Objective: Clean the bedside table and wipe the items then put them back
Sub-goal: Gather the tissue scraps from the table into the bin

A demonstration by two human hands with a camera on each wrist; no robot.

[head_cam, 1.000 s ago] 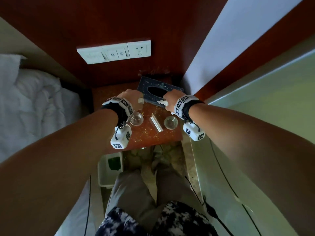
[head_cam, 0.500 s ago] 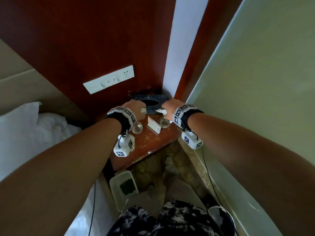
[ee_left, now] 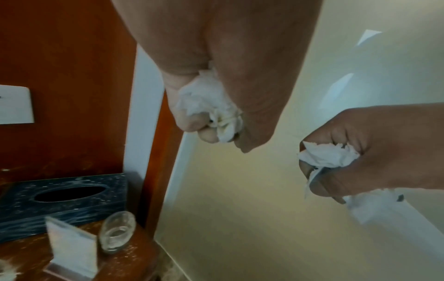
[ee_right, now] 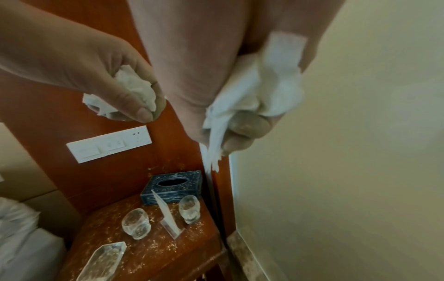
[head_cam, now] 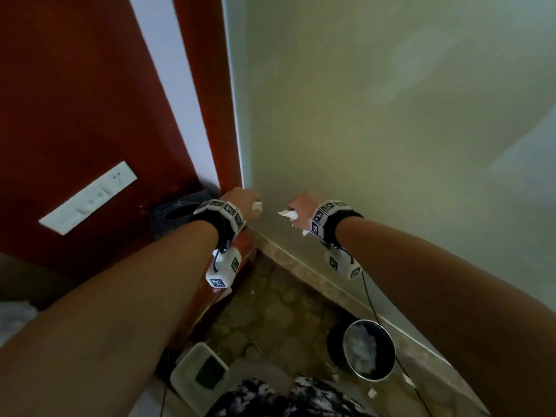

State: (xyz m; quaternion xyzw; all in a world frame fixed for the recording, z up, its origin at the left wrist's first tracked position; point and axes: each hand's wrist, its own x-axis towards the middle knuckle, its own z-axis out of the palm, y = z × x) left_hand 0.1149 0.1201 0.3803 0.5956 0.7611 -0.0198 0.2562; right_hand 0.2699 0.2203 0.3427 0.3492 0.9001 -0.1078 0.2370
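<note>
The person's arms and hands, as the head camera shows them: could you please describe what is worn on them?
Both forearms are bare, without sleeves. Each wrist carries a black band ringed with white blocks printed with black square markers. A white marked cube hangs under the left wrist, another under the right, which trails a thin black cable.

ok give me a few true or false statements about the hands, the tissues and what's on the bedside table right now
1. Each hand grips a crumpled tissue: left hand, right hand. True.
2. Tissue sticks out of the tissue box. False: its oval opening shows dark, with none sticking out.
3. Two glasses stand on the bedside table, either side of an upright sign holder. True.
4. The tabletop is wiped clean. False: specks are scattered all over it.
5. The bin on the floor is empty. False: white wads lie inside.
</note>
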